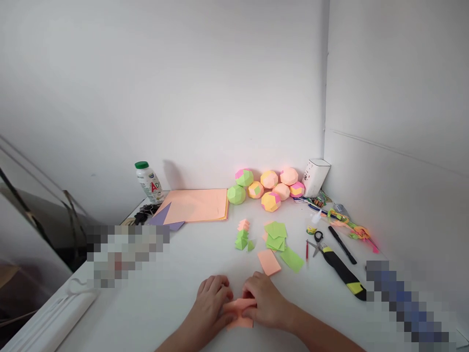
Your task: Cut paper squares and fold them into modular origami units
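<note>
Both hands rest on the white table [176,274] near its front edge, fingers curled and pinching one small folded orange paper [240,313] between them. My left hand [212,300] presses its left side, my right hand [266,300] covers its right side. Just beyond my hands lie an orange paper square [268,261], loose green squares [276,235] and a few small folded green and orange pieces [243,237].
Several paper balls [269,188] sit at the back by the wall, next to a white box [315,177]. A stack of orange sheets [196,205], a purple sheet [163,217] and a white bottle [149,182] lie back left. Scissors [315,242], a knife [342,274] and pens lie right.
</note>
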A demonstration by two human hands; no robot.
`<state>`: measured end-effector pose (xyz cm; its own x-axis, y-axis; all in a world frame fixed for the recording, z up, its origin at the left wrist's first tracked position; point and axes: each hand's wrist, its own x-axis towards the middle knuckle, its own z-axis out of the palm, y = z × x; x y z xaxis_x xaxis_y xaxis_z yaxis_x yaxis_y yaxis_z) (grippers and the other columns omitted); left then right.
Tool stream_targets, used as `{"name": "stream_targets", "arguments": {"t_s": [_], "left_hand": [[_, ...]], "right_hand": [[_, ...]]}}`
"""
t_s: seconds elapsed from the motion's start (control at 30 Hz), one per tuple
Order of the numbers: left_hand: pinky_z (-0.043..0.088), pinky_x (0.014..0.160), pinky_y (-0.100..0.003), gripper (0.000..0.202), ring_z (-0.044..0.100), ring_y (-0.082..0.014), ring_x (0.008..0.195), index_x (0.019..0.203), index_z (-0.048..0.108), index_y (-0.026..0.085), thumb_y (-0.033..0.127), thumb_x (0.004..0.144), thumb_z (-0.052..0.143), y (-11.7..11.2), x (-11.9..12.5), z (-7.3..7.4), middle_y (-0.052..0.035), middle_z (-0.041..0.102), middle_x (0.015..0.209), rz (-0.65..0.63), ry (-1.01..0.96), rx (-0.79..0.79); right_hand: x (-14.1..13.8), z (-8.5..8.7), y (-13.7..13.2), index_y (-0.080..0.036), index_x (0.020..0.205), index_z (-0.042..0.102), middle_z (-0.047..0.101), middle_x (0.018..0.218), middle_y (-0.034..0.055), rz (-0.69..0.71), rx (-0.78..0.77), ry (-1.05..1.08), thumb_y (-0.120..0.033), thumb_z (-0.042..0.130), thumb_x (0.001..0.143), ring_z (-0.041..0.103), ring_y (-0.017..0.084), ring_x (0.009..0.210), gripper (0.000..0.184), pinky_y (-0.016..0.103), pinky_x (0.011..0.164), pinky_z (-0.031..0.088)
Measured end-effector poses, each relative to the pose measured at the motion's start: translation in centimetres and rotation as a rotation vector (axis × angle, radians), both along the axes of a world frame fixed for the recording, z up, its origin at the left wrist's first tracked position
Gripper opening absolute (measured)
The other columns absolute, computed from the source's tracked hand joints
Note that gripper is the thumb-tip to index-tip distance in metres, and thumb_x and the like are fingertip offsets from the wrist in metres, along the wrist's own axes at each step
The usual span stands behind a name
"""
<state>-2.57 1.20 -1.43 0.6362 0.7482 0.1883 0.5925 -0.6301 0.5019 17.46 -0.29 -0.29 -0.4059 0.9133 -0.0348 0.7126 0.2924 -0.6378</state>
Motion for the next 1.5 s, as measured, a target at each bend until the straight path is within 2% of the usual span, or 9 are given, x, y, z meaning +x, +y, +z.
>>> {"name": "stream_targets", "arguments": {"t_s": [0.23,0.47,0.67,0.83,0.97,1.07,1.23,1.33,1.5], "left_hand": [[0.039,0.077,-0.034,0.020,0.051,-0.0205,0.083,0.071,0.052,0.019,0.033,0.084,0.047,0.4,1.2,-0.3,-0.0049,0.057,0.084,0.025,-0.211,-0.119],[0.020,0.044,-0.022,0.052,0.027,-0.0088,0.045,0.055,0.035,0.020,0.068,0.072,0.046,2.1,3.8,1.2,0.0070,0.027,0.049,0.358,-0.514,-0.816],[0.031,0.051,-0.022,0.047,0.038,-0.0096,0.051,0.058,0.047,0.016,0.059,0.065,0.064,3.3,5.0,1.2,0.0025,0.047,0.055,0.261,-0.865,-1.024],[0.026,0.046,-0.022,0.046,0.037,-0.0085,0.046,0.055,0.045,0.016,0.056,0.068,0.063,3.1,4.0,-0.2,0.0024,0.046,0.051,0.108,-0.796,-1.100],[0.021,0.045,-0.022,0.046,0.032,-0.0071,0.044,0.053,0.044,0.016,0.055,0.069,0.063,2.9,3.7,-0.4,0.0036,0.042,0.048,-0.044,-0.705,-1.084],[0.021,0.047,-0.022,0.047,0.032,-0.0076,0.048,0.052,0.044,0.015,0.054,0.072,0.060,2.9,3.8,-0.4,0.0033,0.041,0.050,-0.139,-0.646,-1.024],[0.021,0.047,-0.022,0.045,0.031,-0.0076,0.049,0.053,0.042,0.016,0.051,0.073,0.061,2.9,3.7,-0.8,0.0040,0.038,0.053,-0.156,-0.604,-0.966],[0.023,0.046,-0.022,0.044,0.031,-0.0076,0.049,0.053,0.043,0.015,0.050,0.073,0.061,3.0,3.6,-0.9,0.0041,0.038,0.053,-0.159,-0.612,-0.961],[0.025,0.046,-0.021,0.044,0.034,-0.0081,0.050,0.054,0.047,0.014,0.053,0.071,0.061,3.1,3.5,-0.5,0.0038,0.041,0.053,-0.172,-0.606,-0.942]], "right_hand": [[0.6,-0.4,0.4,-0.019,0.084,0.057,0.053,0.073,-0.0024,-0.163,-0.238,0.455,-0.011,0.057,0.065,0.047,0.012,0.064,0.020,0.021,0.056,0.036],[4.5,1.5,3.1,-0.016,0.086,0.057,0.050,0.061,-0.0032,-0.440,-0.146,0.747,-0.031,0.056,0.076,0.046,0.011,0.054,0.019,0.023,0.051,0.038],[9.4,1.9,5.1,-0.015,0.096,0.056,0.056,0.064,0.0001,-0.577,0.000,0.614,-0.042,0.052,0.078,0.053,0.016,0.059,0.032,0.024,0.053,0.040],[12.8,2.1,5.6,-0.017,0.082,0.060,0.049,0.053,-0.0021,-0.710,0.079,0.194,-0.036,0.051,0.076,0.048,0.017,0.052,0.022,0.027,0.051,0.038],[12.3,2.4,5.1,-0.016,0.092,0.062,0.058,0.084,0.0105,-0.806,0.360,-0.079,-0.025,0.056,0.073,0.051,0.029,0.086,0.022,0.040,0.075,0.041],[9.6,2.0,4.9,-0.017,0.100,0.061,0.057,0.100,0.0139,-0.586,0.601,-0.235,-0.021,0.048,0.081,0.046,0.031,0.101,0.023,0.045,0.087,0.038],[4.8,1.3,6.9,-0.022,0.118,0.052,0.049,0.129,0.0071,-0.027,0.465,-0.160,-0.007,0.044,0.079,0.038,0.026,0.119,0.043,0.044,0.099,0.033],[3.4,1.4,9.2,-0.022,0.124,0.046,0.049,0.129,0.0062,0.018,0.266,-0.108,-0.003,0.046,0.074,0.043,0.025,0.115,0.054,0.044,0.097,0.034],[3.3,1.5,10.8,-0.020,0.108,0.056,0.062,0.102,0.0059,-0.017,0.121,-0.056,-0.008,0.052,0.075,0.057,0.019,0.080,0.036,0.033,0.073,0.046]]}}
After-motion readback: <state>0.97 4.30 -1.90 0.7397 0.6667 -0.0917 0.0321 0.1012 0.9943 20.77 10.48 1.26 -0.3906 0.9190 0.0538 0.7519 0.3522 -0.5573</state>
